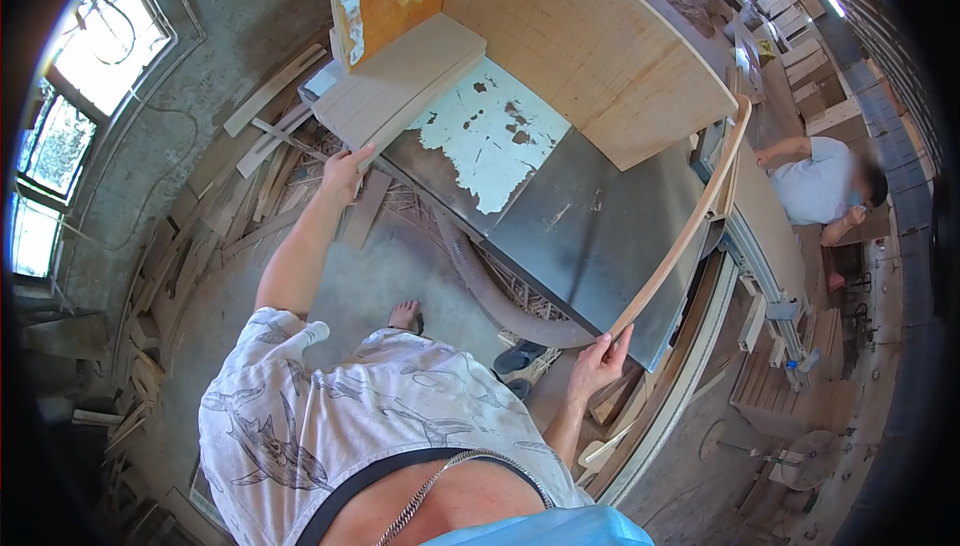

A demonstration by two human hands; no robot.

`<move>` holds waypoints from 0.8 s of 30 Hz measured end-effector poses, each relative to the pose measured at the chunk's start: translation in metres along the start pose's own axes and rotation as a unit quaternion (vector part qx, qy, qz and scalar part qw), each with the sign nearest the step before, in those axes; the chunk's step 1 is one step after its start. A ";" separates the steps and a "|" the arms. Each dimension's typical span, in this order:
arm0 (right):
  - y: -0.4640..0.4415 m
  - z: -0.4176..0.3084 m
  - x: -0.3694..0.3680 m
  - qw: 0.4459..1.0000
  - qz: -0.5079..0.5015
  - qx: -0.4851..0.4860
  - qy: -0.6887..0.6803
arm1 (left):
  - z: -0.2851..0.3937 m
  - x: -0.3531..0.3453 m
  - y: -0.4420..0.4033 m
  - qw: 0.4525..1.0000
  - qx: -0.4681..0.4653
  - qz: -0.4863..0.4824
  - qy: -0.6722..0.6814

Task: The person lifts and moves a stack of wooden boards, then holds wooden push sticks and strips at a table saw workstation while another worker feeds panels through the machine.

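Pinching the curved strip (686, 230) near-shut by its near end in the right hand (598, 361), right of centre (stretching toward upper right); touching the stacked boards (400, 81) with the left hand (345, 174), closure unclear.

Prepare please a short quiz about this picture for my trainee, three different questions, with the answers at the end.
1. Which hand holds the curved strip?
(a) left
(b) right
(c) neither

2. True or false: the hose lies on top of the table.

3. Fill in the word: the ____ hand is at the end of the stack of boards.

Key:
1. (b), the right hand.
2. False: the hose runs low beside the table.
3. left
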State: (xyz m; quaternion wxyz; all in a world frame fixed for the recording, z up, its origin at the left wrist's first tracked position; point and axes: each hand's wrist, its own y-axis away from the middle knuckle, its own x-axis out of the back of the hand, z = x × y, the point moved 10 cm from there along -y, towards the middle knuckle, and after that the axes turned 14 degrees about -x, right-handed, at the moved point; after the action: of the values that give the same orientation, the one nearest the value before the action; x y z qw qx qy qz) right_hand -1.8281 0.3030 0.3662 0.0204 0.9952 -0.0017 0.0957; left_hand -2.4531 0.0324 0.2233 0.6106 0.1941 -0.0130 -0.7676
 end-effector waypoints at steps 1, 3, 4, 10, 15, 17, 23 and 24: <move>-0.002 0.002 0.004 1.000 0.001 0.005 0.001 | -0.001 0.001 -0.005 0.997 -0.033 0.060 -0.025; -0.002 0.004 0.016 1.000 0.006 0.014 0.003 | -0.011 0.000 -0.021 0.984 -0.061 0.128 -0.109; -0.001 0.004 0.024 1.000 0.008 0.013 0.002 | -0.021 0.000 -0.034 0.976 -0.079 0.158 -0.130; 0.003 0.010 0.082 1.000 0.022 -0.016 -0.004 | -0.001 -0.015 -0.030 0.944 -0.084 0.244 -0.205; -0.019 0.041 0.166 0.998 0.058 -0.018 0.029 | -0.024 0.028 -0.032 0.944 -0.073 0.285 -0.149; -0.029 0.039 0.200 0.993 0.095 0.004 0.071 | -0.024 0.006 0.028 0.970 -0.046 0.232 -0.059; -0.081 0.015 0.266 0.976 0.125 0.013 0.179 | -0.166 0.091 0.176 0.890 0.107 0.180 -0.405; -0.091 0.014 0.274 0.976 0.123 0.016 0.177 | -0.230 0.120 0.182 0.906 0.193 0.089 -0.365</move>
State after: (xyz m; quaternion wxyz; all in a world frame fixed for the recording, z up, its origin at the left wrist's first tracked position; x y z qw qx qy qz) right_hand -1.5558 0.3938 0.4012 -0.0072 0.9549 -0.1193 0.2720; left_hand -2.2328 -0.0766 0.0232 0.5799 0.0123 -0.4000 -0.7096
